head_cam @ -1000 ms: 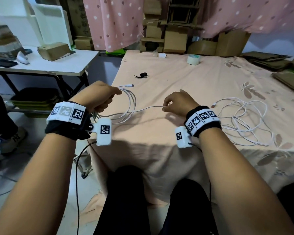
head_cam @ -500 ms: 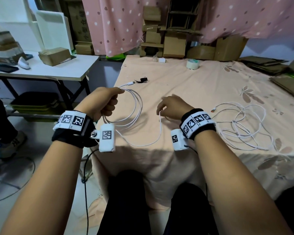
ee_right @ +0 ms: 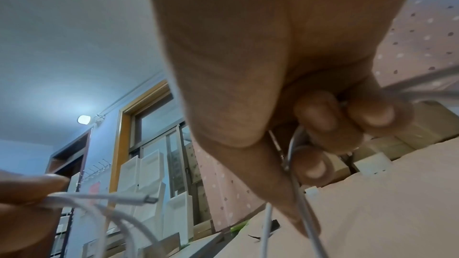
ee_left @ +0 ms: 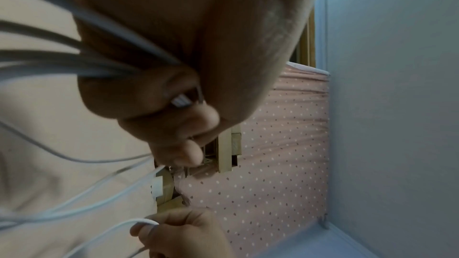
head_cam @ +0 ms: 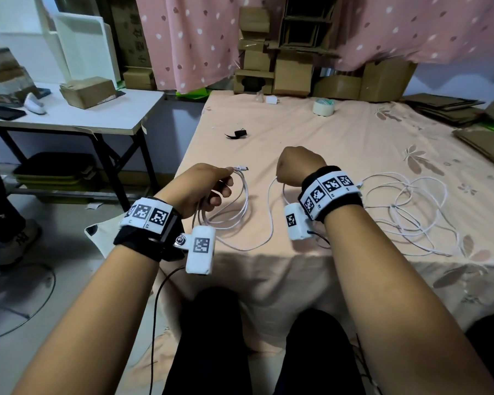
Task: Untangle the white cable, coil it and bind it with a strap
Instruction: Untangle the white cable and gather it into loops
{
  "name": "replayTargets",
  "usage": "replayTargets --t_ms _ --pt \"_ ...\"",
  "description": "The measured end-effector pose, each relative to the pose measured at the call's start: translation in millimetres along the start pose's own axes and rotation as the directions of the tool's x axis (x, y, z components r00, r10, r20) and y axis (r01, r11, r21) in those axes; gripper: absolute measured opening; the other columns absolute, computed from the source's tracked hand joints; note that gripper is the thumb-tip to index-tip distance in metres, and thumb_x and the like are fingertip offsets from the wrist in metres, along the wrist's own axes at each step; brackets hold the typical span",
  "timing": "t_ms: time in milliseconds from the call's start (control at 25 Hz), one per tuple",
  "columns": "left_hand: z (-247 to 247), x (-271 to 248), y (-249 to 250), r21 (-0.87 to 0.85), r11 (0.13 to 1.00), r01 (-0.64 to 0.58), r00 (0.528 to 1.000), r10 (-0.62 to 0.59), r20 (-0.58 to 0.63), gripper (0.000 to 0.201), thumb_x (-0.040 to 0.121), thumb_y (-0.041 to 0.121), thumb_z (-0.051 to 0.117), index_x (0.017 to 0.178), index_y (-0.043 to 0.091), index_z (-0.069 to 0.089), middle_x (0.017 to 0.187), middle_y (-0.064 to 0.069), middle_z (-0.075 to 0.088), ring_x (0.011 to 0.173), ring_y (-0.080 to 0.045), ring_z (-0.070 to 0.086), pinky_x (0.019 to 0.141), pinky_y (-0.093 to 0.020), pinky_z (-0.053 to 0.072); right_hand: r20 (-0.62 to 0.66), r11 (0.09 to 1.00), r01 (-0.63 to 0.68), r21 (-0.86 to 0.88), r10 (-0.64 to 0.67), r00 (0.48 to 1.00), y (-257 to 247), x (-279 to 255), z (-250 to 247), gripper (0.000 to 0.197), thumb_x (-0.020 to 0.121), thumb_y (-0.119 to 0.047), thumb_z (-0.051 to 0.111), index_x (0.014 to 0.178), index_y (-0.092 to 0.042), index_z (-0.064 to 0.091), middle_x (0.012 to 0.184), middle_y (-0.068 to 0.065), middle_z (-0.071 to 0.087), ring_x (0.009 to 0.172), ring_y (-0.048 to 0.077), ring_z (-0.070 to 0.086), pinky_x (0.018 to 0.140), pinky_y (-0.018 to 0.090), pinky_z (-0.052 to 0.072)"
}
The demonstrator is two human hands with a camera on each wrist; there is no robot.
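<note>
- The bed (head_cam: 340,132), under a peach flowered sheet, carries everything; the person sits at its near edge, knees below.
- A side table (head_cam: 77,115) stands to the left with a brown box (head_cam: 87,91), a dark phone (head_cam: 3,112) and a small white object on it.
- A pink dotted curtain (head_cam: 188,38) hangs behind, with cardboard boxes (head_cam: 288,69) stacked against it and flat cardboard (head_cam: 451,106) piled at the far right of the bed.
- A loose tangle (head_cam: 405,212) of white cable sprawls on the sheet to the right of the right wrist, well apart from the coil.
- The left hand (head_cam: 196,188) is raised just over the bed's near-left corner, thumb and forefinger clamped on several gathered loops of the cable (head_cam: 240,203); the lower fingers are curled beneath. The loops hang down to the sheet.
- The right hand (head_cam: 297,165), just beside the coil, is closed with its fingers curled round a strand of the same cable, which drops and sweeps in a slack arc along the bed edge back to the loops.
- A tape roll (head_cam: 323,106) sits near the far edge, with a small white charger (head_cam: 271,100) to its left.
- The black strap (head_cam: 237,134) lies on the sheet beyond both hands, untouched.
- The plug (head_cam: 240,168) pokes out past the left thumb, pointing right.
</note>
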State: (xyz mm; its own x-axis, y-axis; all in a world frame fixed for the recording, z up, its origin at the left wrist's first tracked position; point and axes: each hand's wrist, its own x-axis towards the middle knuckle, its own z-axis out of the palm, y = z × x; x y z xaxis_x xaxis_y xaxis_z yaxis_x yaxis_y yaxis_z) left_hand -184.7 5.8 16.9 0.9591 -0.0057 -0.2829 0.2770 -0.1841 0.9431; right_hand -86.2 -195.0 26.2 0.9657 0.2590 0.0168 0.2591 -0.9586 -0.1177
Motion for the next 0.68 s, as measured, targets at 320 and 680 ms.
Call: replayTargets --t_ms 320,680 --pt "25 -1 -7 -0.224 0.961 0.163 0.972 -0.117 0.202 0.030 0.107 0.035 0.045 0.083 0.017 0.047 0.052 0.000 0.050 0.035 -0.011 0.041 0.033 -0.017 0.032 -0.103 0.877 -0.092 0.471 0.158 0.982 -4 15 -10 0.019 0.082 -0.010 0.059 0.084 0.006 0.068 0.078 0.017 0.068 0.079 0.036 0.064 0.064 0.033 0.047" --pt "56 28 -7 -0.811 0.584 -0.031 0.999 -0.009 -0.045 0.040 0.112 0.024 0.025 0.093 0.006 0.056 0.066 -0.010 0.067 0.064 -0.020 0.067 0.071 -0.032 0.060 -0.006 0.567 0.131 0.813 -0.217 0.976 -34 -36 -1 0.009 0.091 0.000 0.063 0.083 -0.002 0.065 0.058 0.002 0.062 0.040 0.003 0.049 0.041 0.014 0.035"
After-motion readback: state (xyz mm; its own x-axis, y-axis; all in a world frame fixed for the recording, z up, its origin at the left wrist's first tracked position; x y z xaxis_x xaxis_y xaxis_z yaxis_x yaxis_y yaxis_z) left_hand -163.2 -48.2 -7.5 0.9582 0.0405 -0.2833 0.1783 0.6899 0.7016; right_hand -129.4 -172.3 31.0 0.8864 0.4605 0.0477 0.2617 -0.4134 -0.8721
